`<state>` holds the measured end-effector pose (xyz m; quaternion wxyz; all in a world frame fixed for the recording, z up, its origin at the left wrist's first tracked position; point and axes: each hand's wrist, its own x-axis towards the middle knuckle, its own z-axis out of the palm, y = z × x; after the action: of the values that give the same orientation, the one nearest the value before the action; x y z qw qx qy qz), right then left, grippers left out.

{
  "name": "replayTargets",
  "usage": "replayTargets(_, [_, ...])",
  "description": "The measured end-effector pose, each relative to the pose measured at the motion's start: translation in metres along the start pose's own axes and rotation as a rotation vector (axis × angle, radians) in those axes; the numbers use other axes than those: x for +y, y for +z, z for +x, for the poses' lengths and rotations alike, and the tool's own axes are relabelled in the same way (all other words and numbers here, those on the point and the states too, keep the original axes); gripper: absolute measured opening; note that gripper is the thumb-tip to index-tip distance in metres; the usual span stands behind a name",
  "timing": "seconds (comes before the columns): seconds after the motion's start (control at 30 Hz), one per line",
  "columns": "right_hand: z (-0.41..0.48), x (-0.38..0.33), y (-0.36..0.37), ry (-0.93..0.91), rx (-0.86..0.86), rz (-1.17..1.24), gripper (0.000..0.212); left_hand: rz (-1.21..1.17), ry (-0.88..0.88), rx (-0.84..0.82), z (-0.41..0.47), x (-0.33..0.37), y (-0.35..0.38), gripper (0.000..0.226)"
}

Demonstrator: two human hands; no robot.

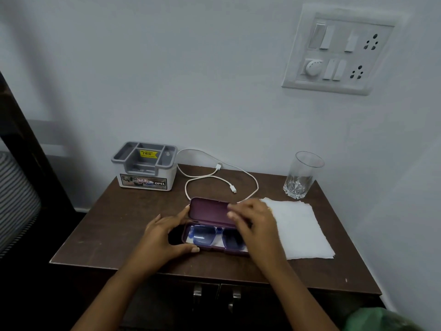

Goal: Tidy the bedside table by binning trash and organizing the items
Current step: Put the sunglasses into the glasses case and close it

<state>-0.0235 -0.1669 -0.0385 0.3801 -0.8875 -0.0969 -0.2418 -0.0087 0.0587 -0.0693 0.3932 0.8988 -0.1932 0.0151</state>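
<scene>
**Both hands on open glasses case, mid-desk**

Green plastic item (381, 317) in the bottom right corner, nearest the camera, what it is unclear. Below the front edge of the dark brown wooden desk (114, 225) are two cabinet doors with metal handles (197, 292).

Left hand (164, 235) grasps the left end of the maroon hard glasses case (207, 211): thumb on the front rim of the base, fingers curled up to the lid's left corner. Right hand (253, 225) grips the right side of the raised lid, fingers curled over it; fingertips blurred.

Case sits open at desk centre, lid tilted up toward the wall. Blue-lensed sunglasses (202, 237) lie folded in the base, right lens partly under the right hand.

Flat white paper napkin (303, 232) lies just right of the case, by the right hand. Behind the case, a loose white charging cable (222, 179) loops on the desk, both plugs visible.

Back left: grey-and-white plastic organiser box (145, 168) with a yellow price sticker, against the wall. Back right: clear empty drinking glass (301, 175), upright.

White switchboard (338, 48) on the wall above. Striped fabric (14, 199) at far left.
</scene>
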Motion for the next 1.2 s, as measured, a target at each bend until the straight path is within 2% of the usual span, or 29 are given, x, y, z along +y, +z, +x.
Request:
replayTargets(0.07, [0.012, 0.005, -0.010, 0.109, 0.070, 0.064, 0.022, -0.002, 0.000, -0.003, 0.000, 0.000, 0.000, 0.096])
replayTargets(0.13, [0.024, 0.013, -0.019, 0.296, -0.101, 0.119, 0.019, -0.004, -0.005, -0.004, 0.000, 0.001, -0.001, 0.094])
replayTargets(0.2, [0.029, 0.022, -0.021, 0.386, -0.289, 0.118, 0.034, -0.011, -0.004, -0.002, 0.000, 0.001, -0.001, 0.094])
replayTargets(0.23, [0.029, 0.026, -0.021, 0.392, -0.328, 0.104, 0.039, -0.019, -0.003, 0.004, 0.000, 0.001, -0.001, 0.097])
replayTargets(0.37, [0.021, 0.027, -0.029, 0.313, -0.351, 0.196, 0.025, -0.120, -0.039, 0.052, -0.001, 0.000, 0.000, 0.119])
replayTargets(0.47, [0.013, 0.027, -0.033, 0.276, -0.394, 0.293, 0.025, -0.152, -0.059, 0.067, -0.002, 0.001, -0.001, 0.125])
replayTargets(0.53, [0.005, 0.027, -0.036, 0.276, -0.412, 0.337, 0.022, -0.153, -0.052, 0.073, -0.002, 0.002, -0.001, 0.118])
replayTargets(0.7, [-0.019, 0.029, -0.038, 0.141, -0.405, 0.290, 0.028, -0.101, 0.001, 0.133, -0.003, 0.008, -0.001, 0.074])
replayTargets(0.77, [-0.027, 0.032, -0.035, 0.089, -0.384, 0.265, 0.029, -0.117, 0.012, 0.145, -0.004, 0.009, 0.000, 0.064])
replayTargets(0.97, [-0.033, 0.039, -0.028, 0.058, -0.336, 0.227, 0.033, -0.145, -0.013, 0.117, -0.006, 0.013, -0.001, 0.057])
replayTargets(1.1, [-0.034, 0.040, -0.028, 0.039, -0.337, 0.198, 0.036, -0.176, -0.039, 0.132, -0.007, 0.013, -0.001, 0.072])
replayTargets(1.2, [-0.034, 0.039, -0.028, 0.033, -0.336, 0.212, 0.033, -0.254, -0.066, 0.118, -0.007, 0.014, -0.001, 0.062])
